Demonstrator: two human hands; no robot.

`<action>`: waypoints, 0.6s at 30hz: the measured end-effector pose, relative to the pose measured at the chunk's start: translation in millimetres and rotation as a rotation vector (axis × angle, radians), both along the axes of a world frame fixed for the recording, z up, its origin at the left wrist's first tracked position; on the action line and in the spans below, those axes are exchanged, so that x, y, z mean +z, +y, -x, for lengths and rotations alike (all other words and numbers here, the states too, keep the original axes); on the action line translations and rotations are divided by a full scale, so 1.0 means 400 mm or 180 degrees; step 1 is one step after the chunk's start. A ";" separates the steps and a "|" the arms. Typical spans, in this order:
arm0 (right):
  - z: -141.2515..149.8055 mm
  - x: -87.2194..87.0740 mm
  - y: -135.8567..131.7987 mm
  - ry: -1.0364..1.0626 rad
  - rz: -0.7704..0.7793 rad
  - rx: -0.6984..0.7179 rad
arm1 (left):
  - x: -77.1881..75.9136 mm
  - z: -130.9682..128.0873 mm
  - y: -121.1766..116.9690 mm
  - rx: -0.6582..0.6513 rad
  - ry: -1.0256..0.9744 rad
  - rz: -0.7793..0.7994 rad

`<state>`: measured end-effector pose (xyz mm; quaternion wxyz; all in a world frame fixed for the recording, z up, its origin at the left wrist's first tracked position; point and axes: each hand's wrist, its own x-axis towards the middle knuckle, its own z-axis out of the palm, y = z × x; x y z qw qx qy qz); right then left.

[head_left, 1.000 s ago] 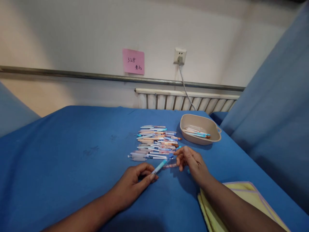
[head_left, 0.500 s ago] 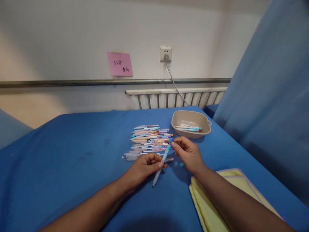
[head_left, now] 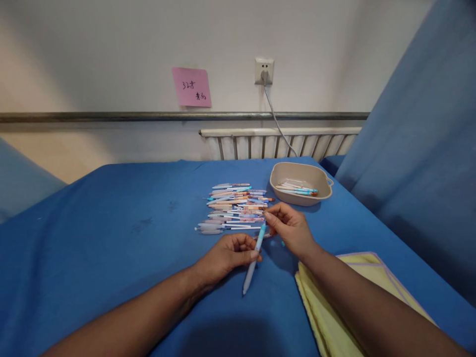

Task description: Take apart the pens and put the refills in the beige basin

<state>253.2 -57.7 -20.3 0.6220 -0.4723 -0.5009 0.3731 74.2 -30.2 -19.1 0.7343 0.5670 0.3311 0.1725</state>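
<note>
My left hand (head_left: 232,255) pinches a light-blue pen (head_left: 256,260) between thumb and fingers. The pen slants, its narrow tip pointing down and its cyan section up. At that upper end are the closed thumb and forefinger of my right hand (head_left: 288,225). What lies between these fingertips is too small and hidden to make out. Just beyond both hands, many pens (head_left: 223,202) in pale blue, white, peach and grey lie side by side in a stack of rows. A small teal piece (head_left: 283,243) rests on the cloth under my right hand, partly hidden.
A beige plastic basin (head_left: 301,199) with several pens inside stands at the back right. Near my right forearm lies a folded yellow cloth (head_left: 316,302). A blue sheet (head_left: 111,238) covers the table. Blue curtain (head_left: 416,148) hangs at right; a metal rail (head_left: 148,116) runs along the wall.
My view has tilted down and shifted slightly left. The blue bit seen at my right fingertips before is now mostly hidden, and those fingers stay at the pen's upper end. My left hand keeps its hold.
</note>
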 end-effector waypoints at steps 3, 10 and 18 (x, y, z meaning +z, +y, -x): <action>0.005 -0.004 0.002 0.0088 0.0069 0.0097 | -0.006 -0.001 0.002 -0.0007 -0.0003 0.0022; 0.001 -0.016 0.001 0.0091 0.0119 0.0371 | -0.008 -0.010 0.013 -0.0074 -0.0045 0.0010; -0.006 -0.031 0.011 0.0473 0.0448 0.0416 | -0.014 -0.014 0.027 -0.0139 -0.0169 0.0030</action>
